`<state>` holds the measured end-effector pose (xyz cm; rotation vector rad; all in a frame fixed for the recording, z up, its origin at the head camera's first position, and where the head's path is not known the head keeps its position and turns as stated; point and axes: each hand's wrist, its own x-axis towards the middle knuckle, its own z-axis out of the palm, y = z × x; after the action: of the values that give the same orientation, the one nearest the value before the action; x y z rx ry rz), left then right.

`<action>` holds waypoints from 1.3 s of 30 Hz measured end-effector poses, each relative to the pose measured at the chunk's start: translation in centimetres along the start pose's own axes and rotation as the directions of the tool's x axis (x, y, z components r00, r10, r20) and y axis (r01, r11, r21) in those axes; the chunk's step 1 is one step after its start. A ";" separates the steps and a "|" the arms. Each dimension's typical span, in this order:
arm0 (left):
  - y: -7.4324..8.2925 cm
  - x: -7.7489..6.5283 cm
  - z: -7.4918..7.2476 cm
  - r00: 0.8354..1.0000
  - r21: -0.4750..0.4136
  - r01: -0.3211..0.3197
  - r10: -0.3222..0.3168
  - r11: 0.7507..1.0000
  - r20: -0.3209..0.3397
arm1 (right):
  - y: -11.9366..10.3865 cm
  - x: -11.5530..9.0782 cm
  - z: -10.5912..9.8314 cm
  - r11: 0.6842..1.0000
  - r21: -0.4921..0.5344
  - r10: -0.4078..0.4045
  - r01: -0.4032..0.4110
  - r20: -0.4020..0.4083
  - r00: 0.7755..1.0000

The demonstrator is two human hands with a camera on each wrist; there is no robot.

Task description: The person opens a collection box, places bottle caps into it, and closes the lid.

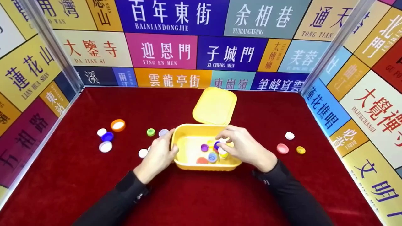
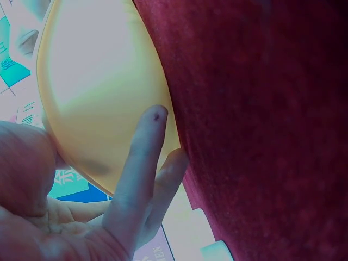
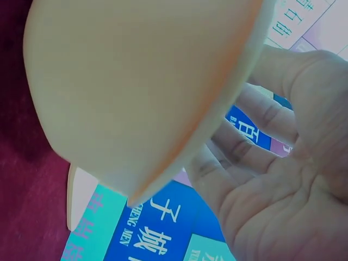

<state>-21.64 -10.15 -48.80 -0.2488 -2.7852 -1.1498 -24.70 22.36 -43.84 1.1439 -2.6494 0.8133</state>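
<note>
Yellow tub (image 1: 188, 146) in grip of left hand (image 1: 159, 151) — caps (image 1: 212, 157) inside, right hand (image 1: 241, 143) at them, hold unclear

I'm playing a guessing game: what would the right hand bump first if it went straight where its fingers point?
Probably the dark blue cap by the right hand, inside the yellow box; depth is unclear.

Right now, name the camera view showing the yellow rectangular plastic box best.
Head view: the yellow rectangular plastic box shows nearly whole, interior included. Left and right wrist views show only parts of its outside.
</note>
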 end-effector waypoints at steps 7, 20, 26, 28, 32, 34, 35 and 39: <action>0.0 0.1 -0.1 1.000 -0.004 0.012 -0.012 1.000 0.006 | 1.0 -0.1 -1.3 0.999 -0.022 0.049 -0.050 -0.047 0.998; -0.1 0.0 0.1 1.000 -0.020 -0.012 0.011 1.000 -0.022 | 5.1 -0.9 -4.5 0.970 -0.036 0.234 -0.241 -0.133 0.963; -0.1 0.0 0.1 1.000 -0.017 -0.008 0.007 1.000 -0.018 | 7.8 -2.1 -6.1 0.928 -0.073 0.351 -0.366 -0.167 0.921; 0.0 0.0 0.1 1.000 -0.014 -0.006 0.006 1.000 -0.017 | 8.6 -2.5 -6.6 0.910 -0.090 0.386 -0.405 -0.171 0.907; 0.0 0.0 0.0 1.000 -0.011 0.001 -0.001 1.000 -0.013 | 10.0 -3.5 -7.6 0.872 -0.123 0.453 -0.475 -0.170 0.875; 0.1 0.0 0.0 1.000 -0.011 0.006 -0.006 1.000 -0.007 | 10.7 -4.1 -7.9 0.852 -0.134 0.483 -0.506 -0.174 0.858; 0.1 0.0 0.0 1.000 -0.011 0.011 -0.011 1.000 -0.004 | 11.0 -4.3 -8.1 0.841 -0.136 0.499 -0.523 -0.176 0.849; 0.1 0.0 -0.1 1.000 -0.011 0.022 -0.022 1.000 0.005 | 12.5 -5.5 -8.5 0.796 -0.152 0.561 -0.586 -0.179 0.808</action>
<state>-21.62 -10.10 -48.64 -0.2223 -2.7935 -1.1709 -30.43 37.39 -43.77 0.2047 -2.9074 0.6371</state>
